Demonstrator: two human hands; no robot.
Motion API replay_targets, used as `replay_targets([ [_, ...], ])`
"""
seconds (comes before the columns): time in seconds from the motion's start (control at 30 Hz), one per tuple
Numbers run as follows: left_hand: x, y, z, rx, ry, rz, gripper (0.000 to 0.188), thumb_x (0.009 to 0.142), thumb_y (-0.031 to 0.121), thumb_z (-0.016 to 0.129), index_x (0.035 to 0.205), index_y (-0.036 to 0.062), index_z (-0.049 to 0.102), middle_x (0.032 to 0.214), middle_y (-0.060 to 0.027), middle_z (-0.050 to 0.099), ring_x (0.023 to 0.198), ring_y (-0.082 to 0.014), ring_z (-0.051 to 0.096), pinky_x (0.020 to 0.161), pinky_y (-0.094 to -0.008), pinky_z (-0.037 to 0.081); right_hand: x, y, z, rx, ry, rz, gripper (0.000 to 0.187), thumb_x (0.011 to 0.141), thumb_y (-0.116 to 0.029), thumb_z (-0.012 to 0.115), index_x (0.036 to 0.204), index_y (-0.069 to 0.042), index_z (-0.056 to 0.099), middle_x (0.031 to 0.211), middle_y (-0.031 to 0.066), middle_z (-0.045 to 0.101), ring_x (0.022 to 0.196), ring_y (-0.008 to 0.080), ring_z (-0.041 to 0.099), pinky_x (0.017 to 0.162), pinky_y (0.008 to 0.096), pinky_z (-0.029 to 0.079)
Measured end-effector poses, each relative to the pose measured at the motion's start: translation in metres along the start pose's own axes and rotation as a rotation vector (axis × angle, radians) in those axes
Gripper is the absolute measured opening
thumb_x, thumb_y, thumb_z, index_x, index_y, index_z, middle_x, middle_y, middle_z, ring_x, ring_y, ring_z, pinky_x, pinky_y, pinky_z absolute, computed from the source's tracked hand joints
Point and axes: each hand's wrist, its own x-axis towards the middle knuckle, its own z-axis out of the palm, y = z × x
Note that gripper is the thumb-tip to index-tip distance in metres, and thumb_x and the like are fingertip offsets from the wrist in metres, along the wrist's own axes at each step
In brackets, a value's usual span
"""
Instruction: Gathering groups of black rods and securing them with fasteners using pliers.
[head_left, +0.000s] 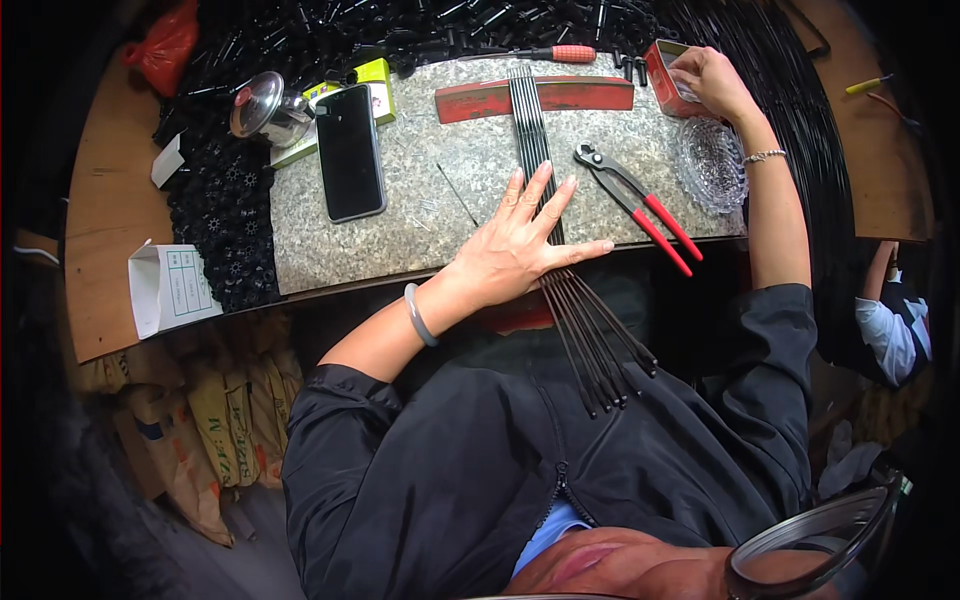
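Note:
My left hand point(515, 240) lies flat with its fingers spread over a bundle of thin black rods point(600, 335). The rods cross a worn red bar point(590, 93) on the grey stone-patterned board; their lower ends fan out past the board's near edge, over my lap. At the far right, my right hand point(708, 84) is at a small red box point(660, 72), fingers bent together into its opening. Whatever its fingertips pinch is hidden. Between my hands lie cutting pliers point(640, 205) with red handles, jaws pointing away. A clear glass dish point(711, 165) stands below my right hand.
A black phone point(350, 153) leans on a yellow-green box point(376, 80), beside a lidded glass jar point(265, 112). A red-handled screwdriver point(572, 53) lies behind the bar. Black parts point(232, 215) and long rods point(800, 130) flank the board point(420, 240). Another person point(895, 330) is at the right.

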Motion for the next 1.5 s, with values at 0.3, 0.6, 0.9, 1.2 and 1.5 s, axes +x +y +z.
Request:
replay_targets([
  [0.3,-0.001,0.000,0.002,0.031,-0.005,-0.021,0.055,0.079,0.036,0.057,0.130,0.0451,0.038,0.137,-0.0241,0.029,0.124,-0.0485,0.029,0.100,-0.0584,0.027,0.017,-0.089,0.020,0.356,0.132,-0.166,0.026,0.085,-0.024,0.060,0.096,0.000,0.064,0.081,0.0069,0.064,0.077,0.0097,0.058,0.072,0.0253,0.046],
  [0.6,0.001,0.000,0.001,0.040,0.003,-0.007,0.056,0.078,0.036,0.058,0.130,0.0451,0.038,0.136,-0.0233,0.031,0.124,-0.0477,0.030,0.099,-0.0587,0.029,0.045,-0.110,0.069,0.501,-0.165,-0.050,0.023,0.086,-0.021,0.059,0.089,0.001,0.064,0.072,-0.0004,0.062,0.068,0.0037,0.052,0.066,0.0222,0.044],
  [0.9,0.000,-0.001,0.001,0.044,0.005,-0.004,0.056,0.078,0.035,0.059,0.130,0.0446,0.038,0.135,-0.0234,0.033,0.123,-0.0472,0.031,0.098,-0.0588,0.029,0.046,-0.117,0.070,0.489,-0.180,-0.055,0.024,0.087,-0.021,0.058,0.090,0.002,0.064,0.075,0.0013,0.064,0.070,0.0049,0.053,0.067,0.0231,0.045],
  [1.2,0.000,-0.001,0.001,0.046,0.013,-0.002,0.057,0.078,0.034,0.059,0.130,0.0445,0.038,0.135,-0.0233,0.033,0.123,-0.0468,0.031,0.098,-0.0586,0.030,0.048,-0.116,0.077,0.451,-0.121,-0.063,0.023,0.086,-0.020,0.059,0.092,0.002,0.063,0.077,0.0028,0.064,0.072,0.0056,0.054,0.069,0.0235,0.046],
  [1.5,0.000,-0.001,0.001,0.046,0.022,-0.005,0.055,0.080,0.030,0.057,0.130,0.0437,0.039,0.136,-0.0230,0.032,0.123,-0.0471,0.032,0.098,-0.0584,0.031,0.049,-0.117,0.071,0.469,-0.158,-0.082,0.022,0.086,-0.019,0.060,0.091,0.002,0.063,0.077,0.0027,0.064,0.073,0.0057,0.055,0.069,0.0230,0.046],
])
